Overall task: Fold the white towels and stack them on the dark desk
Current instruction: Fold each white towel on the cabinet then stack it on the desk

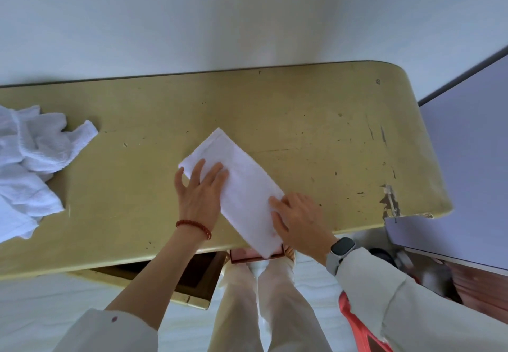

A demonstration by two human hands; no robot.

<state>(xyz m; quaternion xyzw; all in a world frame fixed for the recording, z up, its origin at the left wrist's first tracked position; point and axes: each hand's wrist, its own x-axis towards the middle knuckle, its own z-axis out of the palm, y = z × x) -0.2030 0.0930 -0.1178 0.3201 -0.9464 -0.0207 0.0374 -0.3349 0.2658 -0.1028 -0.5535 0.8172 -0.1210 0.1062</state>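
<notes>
Item 1: folded white towel [242, 186], narrow strip, laid diagonally on the bench [316, 137] nr front edge; near end overhangs the edge slightly.
Item 2: left hand [199, 191], grip spread, fingers flat, pressing on towel's far-left part; red bead bracelet [194, 228] at wrist.
Item 3: right hand [299, 222], grip relaxed, fingers resting flat on towel's near-right edge; smartwatch [341, 251] w/ grey strap at wrist.
Item 4: pile of unfolded white towels [30, 164], crumpled, at bench's left end, well apart from item 1.
Item 5: bench top, yellowish-olive, scratched; paint chipped at right front corner.
Item 6: open drawer [192, 274] under front edge, below left forearm. Contents can't tell.
</notes>
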